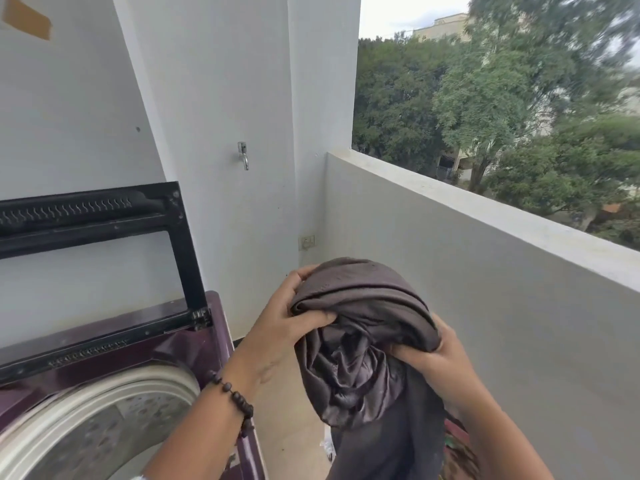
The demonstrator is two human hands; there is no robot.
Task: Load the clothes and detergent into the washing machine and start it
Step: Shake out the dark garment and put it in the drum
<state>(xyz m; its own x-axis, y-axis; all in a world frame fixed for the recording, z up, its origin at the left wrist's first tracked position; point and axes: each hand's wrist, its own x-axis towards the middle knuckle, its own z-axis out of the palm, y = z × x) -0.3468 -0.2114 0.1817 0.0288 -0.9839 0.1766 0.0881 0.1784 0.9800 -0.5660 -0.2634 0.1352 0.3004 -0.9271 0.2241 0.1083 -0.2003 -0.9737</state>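
Note:
A bunched dark grey-brown garment (360, 327) hangs in the air to the right of the machine, its lower part trailing down toward the floor. My left hand (280, 323) grips its upper left folds, thumb pressed into the cloth. My right hand (436, 355) grips its right side. The purple top-load washing machine (194, 344) stands at the lower left. Its black-framed lid (104, 220) is raised against the wall. The steel drum (104, 434) with its white rim is open; I cannot see what lies inside. No detergent is in view.
A tap (243, 154) sticks out of the white wall behind the machine, and a socket (307, 242) sits low in the corner. A waist-high balcony wall (485, 209) runs along the right. Colourful cloth (457, 445) lies on the floor at the lower right.

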